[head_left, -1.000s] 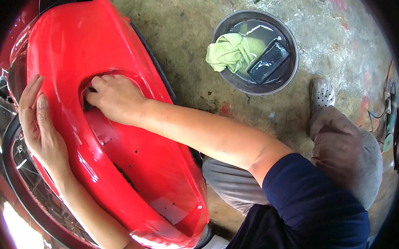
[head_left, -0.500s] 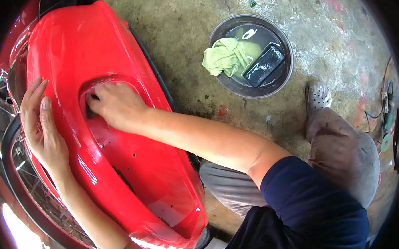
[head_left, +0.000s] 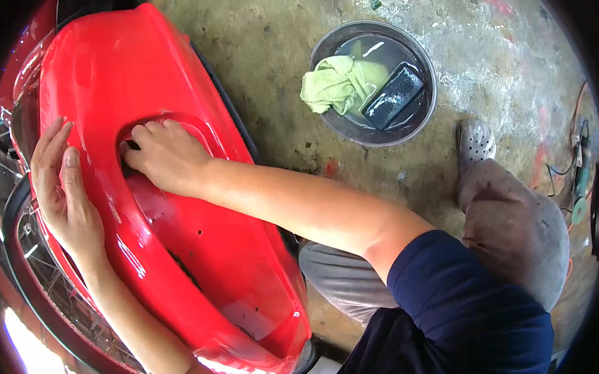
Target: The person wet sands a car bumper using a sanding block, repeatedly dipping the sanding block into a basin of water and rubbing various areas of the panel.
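A glossy red body panel [head_left: 94,64], shaped like a motorcycle fairing, lies at the left with a long recess along its middle. My left hand [head_left: 69,190] rests along the panel's outer left edge, fingers stretched out and thumb apart. Inside the upper end of the recess is my right hand [head_left: 167,154], its fingers bent down against the red wall. Something dark shows under those fingertips, but it is too hidden to name.
On the concrete floor stands a round basin [head_left: 431,112] of water, with a light green cloth [head_left: 334,85] over its rim and a black block [head_left: 394,96] in it. A spoked wheel [head_left: 25,268] is below the panel. A green power tool [head_left: 582,172] lies far right.
My right hand has shifted slightly left and up within the recess, its fingers a little more spread across the edge. My left hand stays in place.
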Tool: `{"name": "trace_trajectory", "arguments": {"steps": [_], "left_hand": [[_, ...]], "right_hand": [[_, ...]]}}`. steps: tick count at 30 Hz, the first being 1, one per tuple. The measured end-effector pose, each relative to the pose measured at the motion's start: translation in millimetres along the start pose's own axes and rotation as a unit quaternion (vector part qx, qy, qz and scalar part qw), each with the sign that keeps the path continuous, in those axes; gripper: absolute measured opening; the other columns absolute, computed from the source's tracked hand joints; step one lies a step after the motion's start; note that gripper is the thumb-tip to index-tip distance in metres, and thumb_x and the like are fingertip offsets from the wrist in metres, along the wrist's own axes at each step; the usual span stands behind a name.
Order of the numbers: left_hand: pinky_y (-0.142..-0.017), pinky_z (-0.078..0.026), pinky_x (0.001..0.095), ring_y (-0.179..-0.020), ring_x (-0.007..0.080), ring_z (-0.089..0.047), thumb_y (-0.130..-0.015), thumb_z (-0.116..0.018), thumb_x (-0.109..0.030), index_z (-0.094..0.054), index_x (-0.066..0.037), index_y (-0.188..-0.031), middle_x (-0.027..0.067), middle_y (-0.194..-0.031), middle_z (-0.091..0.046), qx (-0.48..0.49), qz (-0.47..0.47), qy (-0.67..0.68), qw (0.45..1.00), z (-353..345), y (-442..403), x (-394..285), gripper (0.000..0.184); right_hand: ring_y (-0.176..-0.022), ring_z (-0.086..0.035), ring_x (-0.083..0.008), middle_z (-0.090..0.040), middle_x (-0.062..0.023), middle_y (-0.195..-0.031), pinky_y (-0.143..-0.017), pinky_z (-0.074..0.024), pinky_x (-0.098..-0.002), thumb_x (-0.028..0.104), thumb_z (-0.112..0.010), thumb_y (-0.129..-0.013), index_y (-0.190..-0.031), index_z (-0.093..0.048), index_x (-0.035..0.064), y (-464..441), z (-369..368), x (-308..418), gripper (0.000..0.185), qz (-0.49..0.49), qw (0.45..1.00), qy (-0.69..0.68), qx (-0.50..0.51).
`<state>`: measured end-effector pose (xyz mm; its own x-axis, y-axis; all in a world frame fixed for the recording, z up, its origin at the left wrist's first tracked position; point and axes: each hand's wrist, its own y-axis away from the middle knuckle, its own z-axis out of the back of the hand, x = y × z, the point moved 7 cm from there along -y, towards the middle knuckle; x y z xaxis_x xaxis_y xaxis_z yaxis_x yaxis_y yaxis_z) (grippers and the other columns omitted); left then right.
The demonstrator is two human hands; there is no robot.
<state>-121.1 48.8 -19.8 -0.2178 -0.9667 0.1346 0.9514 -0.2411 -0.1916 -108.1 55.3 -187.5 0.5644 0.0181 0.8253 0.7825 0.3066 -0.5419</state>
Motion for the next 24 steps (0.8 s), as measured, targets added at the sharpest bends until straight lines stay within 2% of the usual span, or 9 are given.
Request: {"name": "trace_trajectory", "arguments": {"steps": [1, 4, 5, 8, 13, 16, 17, 21, 24], "left_hand": [[-0.112, -0.042, 0.0389, -0.131, 0.0254, -0.056, -0.105, -0.058, -0.014, -0.068, -0.002, -0.128, 0.0136, -0.136, -0.064, -0.001, -0.008, -0.007, 1.000, 1, -2, -1, 0.028], [-0.113, -0.041, 0.0391, -0.131, 0.0255, -0.056, -0.104, -0.058, -0.013, -0.069, -0.002, -0.127, 0.0135, -0.135, -0.064, -0.011, 0.013, 0.026, 1.000, 1, 0, 2, 0.027], [-0.117, -0.035, 0.0415, -0.134, 0.0260, -0.054, -0.106, -0.055, -0.014, -0.066, 0.001, -0.129, 0.0149, -0.139, -0.063, 0.000, 0.012, 0.026, 1.000, 0, 1, 6, 0.030], [-0.113, -0.041, 0.0392, -0.133, 0.0263, -0.055, -0.104, -0.058, -0.012, -0.069, -0.002, -0.127, 0.0132, -0.137, -0.063, -0.005, -0.002, 0.002, 1.000, 1, 0, -1, 0.027], [-0.113, -0.041, 0.0392, -0.132, 0.0263, -0.056, -0.104, -0.059, -0.012, -0.069, -0.001, -0.126, 0.0134, -0.137, -0.063, -0.009, 0.011, 0.018, 1.000, 2, -2, 0, 0.027], [-0.113, -0.041, 0.0394, -0.132, 0.0261, -0.056, -0.104, -0.059, -0.012, -0.069, -0.001, -0.126, 0.0135, -0.137, -0.063, -0.004, 0.005, 0.007, 1.000, 1, -1, 1, 0.027], [-0.113, -0.041, 0.0394, -0.132, 0.0260, -0.055, -0.104, -0.059, -0.012, -0.069, -0.001, -0.126, 0.0135, -0.138, -0.063, 0.000, -0.001, -0.005, 1.000, 1, -1, 0, 0.027], [-0.114, -0.040, 0.0398, -0.133, 0.0261, -0.055, -0.104, -0.059, -0.012, -0.069, -0.001, -0.126, 0.0136, -0.137, -0.063, -0.009, 0.008, 0.009, 1.000, 2, -1, 2, 0.027], [-0.115, -0.039, 0.0403, -0.134, 0.0263, -0.054, -0.103, -0.059, -0.013, -0.069, -0.002, -0.126, 0.0135, -0.136, -0.064, -0.007, 0.015, 0.013, 1.000, 0, 1, 2, 0.027]], "right_hand": [[-0.098, -0.065, -0.0331, -0.063, -0.0157, -0.102, -0.079, -0.0506, -0.0458, 0.018, -0.055, -0.095, -0.119, -0.073, 0.0100, 4, 0, 1, 0.030, -0.011, 0.999, -0.015, -0.042], [-0.097, -0.065, -0.0344, -0.064, -0.0163, -0.102, -0.079, -0.0506, -0.0466, 0.017, -0.055, -0.094, -0.112, -0.074, 0.0092, 23, 0, 14, 0.027, -0.013, 0.999, -0.052, 0.002], [-0.097, -0.065, -0.0349, -0.064, -0.0168, -0.102, -0.079, -0.0506, -0.0474, 0.017, -0.055, -0.095, -0.110, -0.074, 0.0087, 22, 1, 11, 0.026, -0.003, 0.998, -0.059, -0.004], [-0.098, -0.064, -0.0344, -0.063, -0.0163, -0.101, -0.079, -0.0504, -0.0474, 0.020, -0.055, -0.096, -0.113, -0.074, 0.0086, -1, 2, -1, 0.028, -0.019, 1.000, -0.014, 0.002], [-0.096, -0.065, -0.0350, -0.064, -0.0168, -0.100, -0.078, -0.0501, -0.0476, 0.018, -0.057, -0.094, -0.106, -0.074, 0.0078, 22, 1, 14, 0.024, -0.033, 0.998, -0.061, 0.009], [-0.095, -0.065, -0.0349, -0.063, -0.0167, -0.100, -0.078, -0.0504, -0.0478, 0.019, -0.056, -0.095, -0.108, -0.074, 0.0073, 6, 5, 2, 0.024, 0.005, 0.998, -0.042, -0.051], [-0.097, -0.065, -0.0350, -0.063, -0.0170, -0.100, -0.080, -0.0508, -0.0481, 0.020, -0.056, -0.096, -0.108, -0.074, 0.0068, 0, 4, -5, 0.025, -0.027, 0.999, -0.029, -0.016], [-0.101, -0.064, -0.0362, -0.063, -0.0176, -0.102, -0.083, -0.0506, -0.0476, 0.021, -0.056, -0.095, -0.108, -0.073, 0.0061, 18, -2, 13, 0.026, -0.031, 0.997, -0.062, 0.029], [-0.102, -0.064, -0.0370, -0.064, -0.0182, -0.102, -0.084, -0.0507, -0.0482, 0.020, -0.056, -0.094, -0.108, -0.074, 0.0063, 9, 0, 2, 0.026, -0.017, 0.998, -0.064, -0.017]]}}
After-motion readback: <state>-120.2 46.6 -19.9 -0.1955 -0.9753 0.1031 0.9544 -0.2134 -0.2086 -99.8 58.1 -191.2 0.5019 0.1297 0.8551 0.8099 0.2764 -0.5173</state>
